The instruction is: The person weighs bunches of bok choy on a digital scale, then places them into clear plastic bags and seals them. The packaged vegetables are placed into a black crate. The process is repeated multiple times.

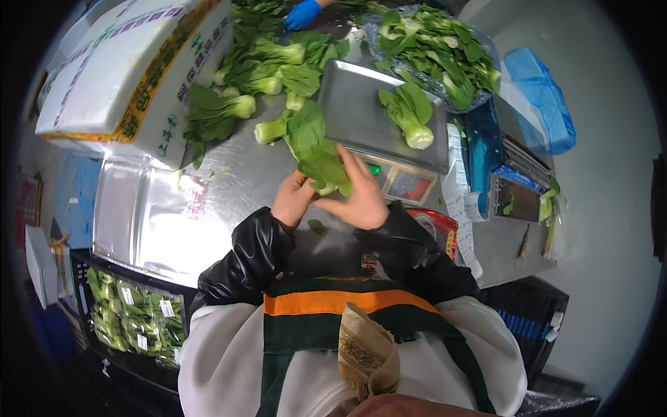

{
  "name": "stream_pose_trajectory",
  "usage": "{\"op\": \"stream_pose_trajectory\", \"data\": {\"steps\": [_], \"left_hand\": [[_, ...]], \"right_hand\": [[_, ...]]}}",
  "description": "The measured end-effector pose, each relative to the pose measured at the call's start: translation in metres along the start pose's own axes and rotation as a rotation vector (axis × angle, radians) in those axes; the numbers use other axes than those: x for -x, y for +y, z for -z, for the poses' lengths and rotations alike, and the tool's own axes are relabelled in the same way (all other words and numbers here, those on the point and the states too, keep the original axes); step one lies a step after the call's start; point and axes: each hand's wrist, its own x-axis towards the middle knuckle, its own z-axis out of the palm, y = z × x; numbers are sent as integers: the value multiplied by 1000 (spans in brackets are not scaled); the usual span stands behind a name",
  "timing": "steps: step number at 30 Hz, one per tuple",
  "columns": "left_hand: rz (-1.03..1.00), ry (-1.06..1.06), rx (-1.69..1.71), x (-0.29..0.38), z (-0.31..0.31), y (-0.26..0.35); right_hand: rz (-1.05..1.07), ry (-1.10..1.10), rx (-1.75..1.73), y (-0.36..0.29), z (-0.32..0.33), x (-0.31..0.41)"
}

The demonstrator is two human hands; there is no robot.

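A head of bok choy [314,148] is between my two bare hands, its leaves pointing away from me and its base towards me. My left hand [295,202] pinches it near the base with thumb and fingers. From the other side my right hand [363,195] cups it, fingers along the leaves and thumb below; the palm side is hidden. Just beyond, another head of bok choy [270,132] lies on the steel table. One more bok choy [413,117] rests on the metal pan [354,104] of a weighing scale [409,185], right of my hands.
A loose heap of bok choy [284,54] spreads at the back, where another person's blue-gloved hand [302,14] reaches in. Leaves fill a plastic-lined container [437,47]. A white foam box [88,68] stands left; a black crate [133,284] holds bagged greens. A label printer [513,161] and knife [522,242] lie right.
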Motion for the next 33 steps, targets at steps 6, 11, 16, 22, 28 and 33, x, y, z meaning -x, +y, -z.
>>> {"op": "stream_pose_trajectory", "data": {"steps": [6,11,16,22,28,33], "left_hand": [[12,68,-209,-12,-9,-19],[-84,64,5,-29,-28,0],[-264,10,-711,-76,-35,31],[-446,78,-897,-76,-12,31],[-500,131,-638,-63,-15,30],[-501,48,-601,-62,-25,31]], "right_hand": [[-148,110,-234,13,5,-10],[-239,69,-294,31,33,-40],[-176,156,-140,58,57,-87],[115,383,782,95,90,-61],[-304,396,254,121,131,-28],[-379,515,-952,109,127,-8]]}}
